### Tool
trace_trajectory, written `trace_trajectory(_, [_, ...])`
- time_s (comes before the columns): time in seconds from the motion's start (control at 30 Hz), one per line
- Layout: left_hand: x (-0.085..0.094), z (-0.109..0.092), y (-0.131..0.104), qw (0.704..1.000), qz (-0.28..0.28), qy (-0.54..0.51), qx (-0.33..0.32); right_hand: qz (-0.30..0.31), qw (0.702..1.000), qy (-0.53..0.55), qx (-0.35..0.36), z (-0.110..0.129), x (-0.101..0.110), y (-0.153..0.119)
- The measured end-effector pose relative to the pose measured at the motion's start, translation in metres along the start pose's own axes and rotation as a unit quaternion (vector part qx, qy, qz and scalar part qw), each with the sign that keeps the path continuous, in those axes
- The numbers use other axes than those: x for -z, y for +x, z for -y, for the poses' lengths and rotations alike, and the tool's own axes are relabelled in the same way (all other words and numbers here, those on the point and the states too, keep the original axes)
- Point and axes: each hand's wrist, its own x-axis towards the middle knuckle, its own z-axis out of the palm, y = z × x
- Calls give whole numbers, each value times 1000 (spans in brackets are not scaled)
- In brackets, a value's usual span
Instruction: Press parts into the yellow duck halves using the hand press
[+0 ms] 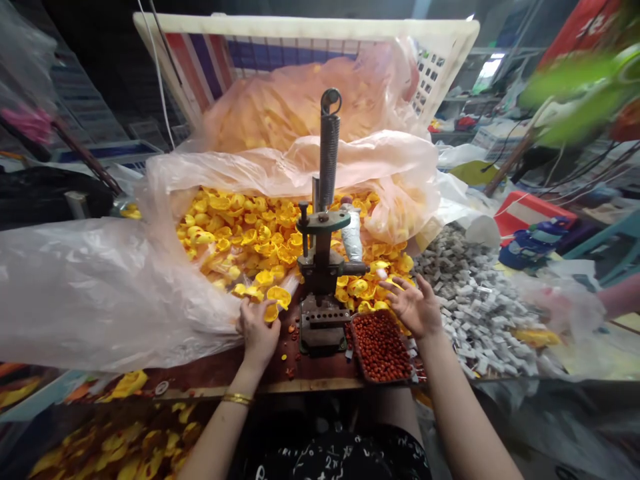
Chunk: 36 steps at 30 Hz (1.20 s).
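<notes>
My left hand (259, 331) pinches a yellow cup-shaped piece (273, 311) left of the dark metal hand press (323, 320). To the right of the press, my right hand (415, 308) is raised with its fingers spread, near a small whitish thing (381, 274) whose contact with the fingers I cannot make out. Below that hand lies a tray of small red beads (383, 347). Behind the press, a pink plastic bag (300, 160) lies open around many yellow pieces (235, 227).
A large heap of small grey-white pieces (475, 300) spreads at the right. A white basket (310, 27) stands behind the bag. Clear plastic sheeting (100, 293) covers the left. A blurred green fan (575, 93) is at the upper right. More yellow pieces (130, 447) lie below the table edge.
</notes>
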Motion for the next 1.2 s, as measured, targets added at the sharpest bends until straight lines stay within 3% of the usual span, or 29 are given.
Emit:
trace_trajectory(0.1, [11,16,-16,999,-2,-49,-3,-80,997,-11,-6,-1,-1,15])
trace_trajectory(0.2, [23,35,-20,995,5,-102,-8,-129,985,-89,71,-4,5,21])
trace_trajectory(0.27, [30,44,-21,992,20,-125,-7,-161,960,-191,123,-7,9,21])
trace_trajectory(0.33, [33,46,-23,991,23,-133,1,-172,905,-351,170,-11,9,22])
trace_trajectory(0.47, [29,37,-29,990,20,-137,25,-123,690,-672,239,-23,-5,23])
trace_trajectory(0.53, [26,33,-32,985,28,-160,49,-103,610,-752,229,-27,-13,22])
trace_trajectory(0.6, [26,30,-35,974,51,-205,87,-90,567,-792,207,-27,-17,22])
trace_trajectory(0.7, [28,24,-39,941,92,-282,163,-80,529,-821,200,-25,-16,24])
trace_trajectory(0.77, [30,15,-43,917,108,-327,201,-71,515,-831,201,-22,-14,25])
trace_trajectory(0.83, [31,4,-48,894,122,-371,219,-79,529,-820,204,-19,-14,23])
trace_trajectory(0.87, [32,-2,-49,882,134,-394,223,-89,553,-800,216,-18,-16,20])
trace_trajectory(0.93, [33,-14,-51,859,161,-431,225,-88,632,-723,265,-18,-24,6])
trace_trajectory(1.0, [34,-24,-50,853,187,-438,213,-8,714,-621,323,-26,-40,-16])
trace_trajectory(1.03, [35,-27,-48,859,197,-430,199,58,738,-576,347,-33,-49,-29])
trace_trajectory(1.07, [36,-31,-46,867,205,-417,177,124,744,-544,369,-42,-58,-41])
trace_trajectory(1.1, [37,-34,-44,877,213,-403,152,180,731,-531,389,-52,-66,-53])
trace_trajectory(1.2, [42,-42,-39,895,244,-365,75,260,618,-594,445,-76,-82,-73])
